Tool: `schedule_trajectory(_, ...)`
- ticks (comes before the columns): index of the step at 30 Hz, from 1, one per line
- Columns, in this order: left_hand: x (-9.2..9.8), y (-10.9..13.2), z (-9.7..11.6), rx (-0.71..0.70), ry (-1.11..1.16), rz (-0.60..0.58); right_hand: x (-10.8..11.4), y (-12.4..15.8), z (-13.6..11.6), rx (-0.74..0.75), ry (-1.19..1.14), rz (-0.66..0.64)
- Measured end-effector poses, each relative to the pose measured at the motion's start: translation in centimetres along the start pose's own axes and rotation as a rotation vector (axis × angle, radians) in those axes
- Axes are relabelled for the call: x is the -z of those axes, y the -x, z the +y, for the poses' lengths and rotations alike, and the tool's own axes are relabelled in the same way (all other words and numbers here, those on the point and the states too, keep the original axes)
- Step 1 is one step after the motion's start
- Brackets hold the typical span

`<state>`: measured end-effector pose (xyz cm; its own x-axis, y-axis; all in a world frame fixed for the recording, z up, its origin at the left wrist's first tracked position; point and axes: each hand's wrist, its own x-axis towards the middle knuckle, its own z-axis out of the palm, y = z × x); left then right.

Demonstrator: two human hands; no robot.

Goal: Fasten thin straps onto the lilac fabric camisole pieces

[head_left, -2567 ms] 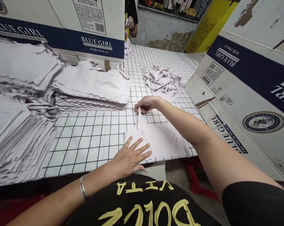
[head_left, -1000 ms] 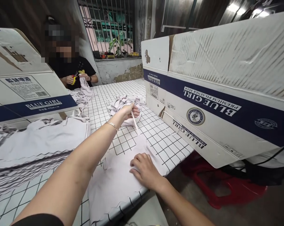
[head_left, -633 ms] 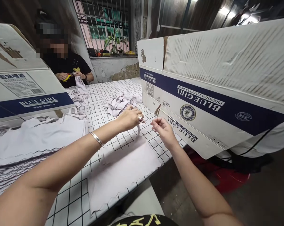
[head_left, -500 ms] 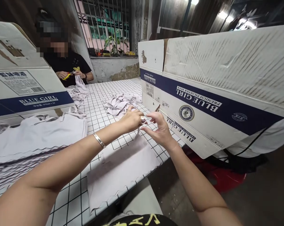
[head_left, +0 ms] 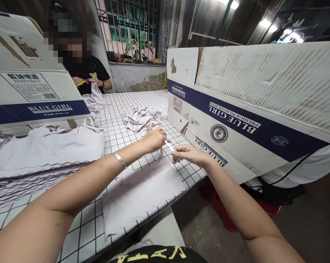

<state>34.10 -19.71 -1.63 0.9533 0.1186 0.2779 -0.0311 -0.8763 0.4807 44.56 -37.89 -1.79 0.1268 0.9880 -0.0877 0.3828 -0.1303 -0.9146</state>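
Note:
A small white strip (head_left: 169,146) stretches between my two hands above the table. My left hand (head_left: 155,139), with a bracelet at the wrist, has its fingers closed on the strip's upper left end and on a strap of the pale garment. My right hand (head_left: 185,154) pinches the strip's lower right end. The pale garment (head_left: 143,193) lies flat on the grid-patterned cloth (head_left: 114,128), its wavy hem along the table's front edge. Beyond my left hand sits a crumpled heap of pale fabric pieces (head_left: 143,117).
Stacked garments (head_left: 47,149) lie at the left, before an open carton (head_left: 39,87). A large carton (head_left: 236,106) stands at the right. Across the table a person (head_left: 85,73) in black handles yellow-handled snips. A red stool (head_left: 225,215) is below right.
My right hand has gone from open fingers to a pinch on the white strip, which now shows stretched between both hands. The view has shifted slightly.

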Motion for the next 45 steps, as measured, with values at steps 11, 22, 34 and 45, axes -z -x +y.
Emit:
schedule_trajectory(11, -1.5, 0.0, -0.9, 0.031, 0.004, -0.07, -1.4, -0.3, 3.2, -0.153, -0.396, -0.099)
schedule_trajectory(22, -0.1, 2.1, -0.5, 0.252, -0.095, -0.081, -1.6, -2.1, 3.0, -0.163, -0.389, 0.048)
schedule_trajectory(34, -7.6, 15.0, 1.1, 0.616, -0.086, -0.038, -5.1, -4.8, 4.7, -0.27, -0.644, 0.062)
schedule_trajectory(45, -7.4, 14.6, 0.7, 0.674, 0.008, -0.076, -7.8, -5.3, 5.2, -0.141, -0.623, 0.081)
